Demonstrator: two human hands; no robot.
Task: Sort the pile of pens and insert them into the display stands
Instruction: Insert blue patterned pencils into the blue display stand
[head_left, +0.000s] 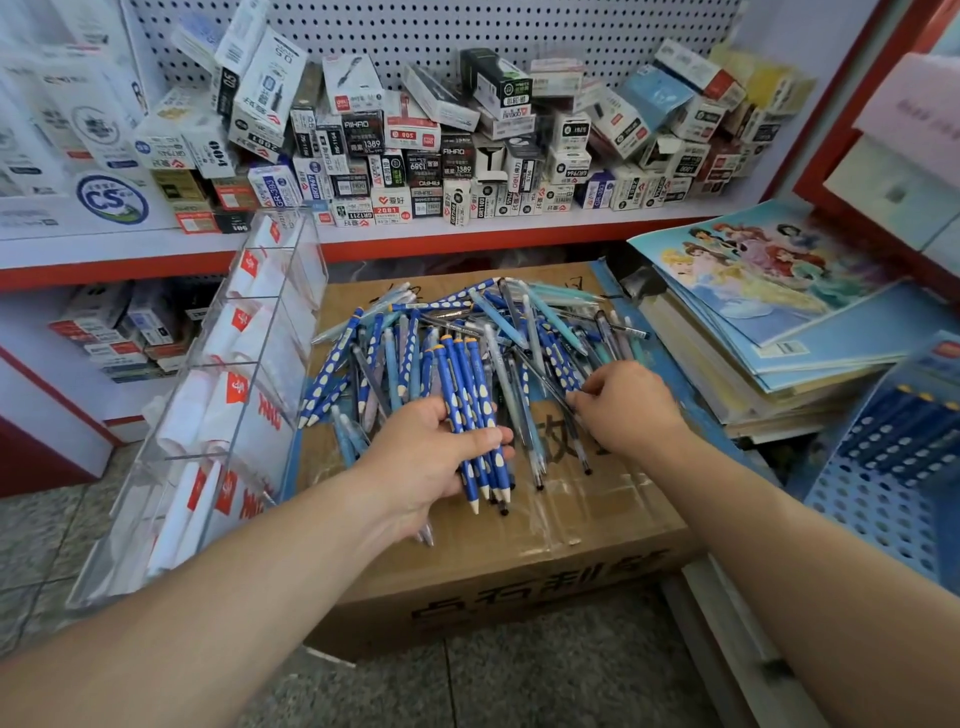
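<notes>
Pinching one pen (546, 385), right hand (628, 405) flanks left hand's (426, 452) four pens (466, 395).

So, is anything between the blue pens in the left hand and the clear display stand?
Nothing visible does. The left hand holds the blue pens above the cardboard box, and the clear display stand is to its left with open space between.

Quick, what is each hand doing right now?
Left hand: closed, holding a bundle of blue plastic pens with pale dots.
Right hand: fingers curled in the loose pen pile; grip cannot be told.
</notes>
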